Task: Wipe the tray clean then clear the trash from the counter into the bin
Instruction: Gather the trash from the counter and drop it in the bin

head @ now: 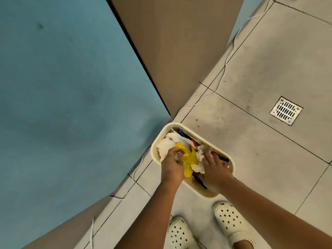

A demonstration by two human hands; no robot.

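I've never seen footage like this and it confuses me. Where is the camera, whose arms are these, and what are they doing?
No machine here: the camera sits on a person's head and looks down, so the arms are their own. They stand on a tiled floor in white clogs, bent over a cream bin beside the blue counter. The bin holds crumpled tissues and a yellow wrapper. The left hand grips something small over the trash; what it is I cannot tell. The right hand presses down on a tissue wad with spread fingers. A floor drain and a white cable also show.
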